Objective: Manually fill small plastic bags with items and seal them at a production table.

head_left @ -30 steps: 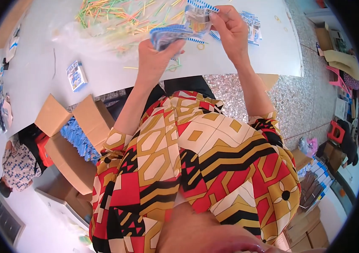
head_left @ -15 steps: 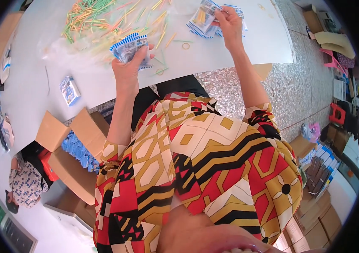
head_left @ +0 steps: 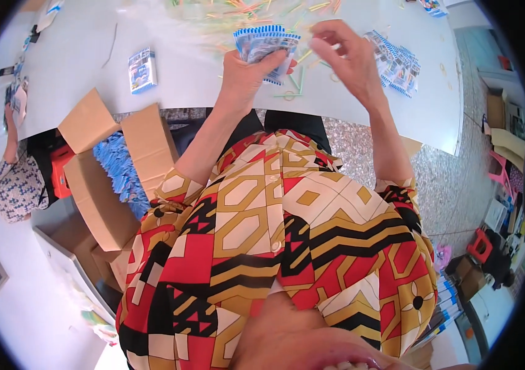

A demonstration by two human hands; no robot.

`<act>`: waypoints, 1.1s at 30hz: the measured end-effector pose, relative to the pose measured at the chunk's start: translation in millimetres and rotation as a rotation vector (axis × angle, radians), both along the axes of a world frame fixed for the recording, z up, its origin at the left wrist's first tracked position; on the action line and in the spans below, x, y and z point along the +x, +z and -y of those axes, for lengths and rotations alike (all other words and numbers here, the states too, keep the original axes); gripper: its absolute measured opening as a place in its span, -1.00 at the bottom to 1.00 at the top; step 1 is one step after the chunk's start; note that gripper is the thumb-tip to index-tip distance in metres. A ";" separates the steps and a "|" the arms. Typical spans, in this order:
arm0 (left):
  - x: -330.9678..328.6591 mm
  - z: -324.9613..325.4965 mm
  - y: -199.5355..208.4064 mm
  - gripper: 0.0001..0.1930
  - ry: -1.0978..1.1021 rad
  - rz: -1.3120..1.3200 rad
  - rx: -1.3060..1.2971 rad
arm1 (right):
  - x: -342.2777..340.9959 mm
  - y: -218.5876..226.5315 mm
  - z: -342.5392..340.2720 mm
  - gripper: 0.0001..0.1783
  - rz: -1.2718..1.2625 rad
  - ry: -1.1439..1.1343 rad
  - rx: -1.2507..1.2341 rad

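Right hand (head_left: 344, 55) now beside left hand's (head_left: 247, 71) packets (head_left: 267, 42) (glossy) — flat.

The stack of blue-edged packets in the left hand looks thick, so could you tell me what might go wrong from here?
1. The left hand clamps the stack of packets by one end only; the fanned tops could slide out of the grip.
2. The right hand hovers just beside the stack, fingers bent; a nudge might knock the packets loose.
3. Loose coloured sticks lie on the white table under both hands, so dropped packets could land among them.
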State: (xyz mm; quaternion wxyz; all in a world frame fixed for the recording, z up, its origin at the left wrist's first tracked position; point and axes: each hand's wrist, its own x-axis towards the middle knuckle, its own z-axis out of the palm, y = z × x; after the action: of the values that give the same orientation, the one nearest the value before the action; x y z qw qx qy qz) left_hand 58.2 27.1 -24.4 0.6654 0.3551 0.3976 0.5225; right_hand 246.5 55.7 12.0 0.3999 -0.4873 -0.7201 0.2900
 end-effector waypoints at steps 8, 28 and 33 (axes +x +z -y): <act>-13.8 7.7 9.8 -0.79 0.057 -0.117 0.056 | -32.6 26.2 -6.4 -0.82 0.155 0.286 -0.112; -33.7 8.3 10.5 -0.78 0.124 -0.038 0.112 | -43.1 54.7 -0.8 -0.69 0.158 0.336 0.355; -33.2 11.5 5.9 -0.82 0.133 -0.013 0.039 | -50.0 49.7 0.8 -0.73 0.330 0.433 0.491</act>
State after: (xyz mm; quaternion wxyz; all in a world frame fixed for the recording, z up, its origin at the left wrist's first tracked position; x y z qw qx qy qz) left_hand 25.1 15.6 -18.4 0.6195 0.3441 0.4143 0.5711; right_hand 196.6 54.9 61.7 0.3127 -0.2532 -0.9096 0.1039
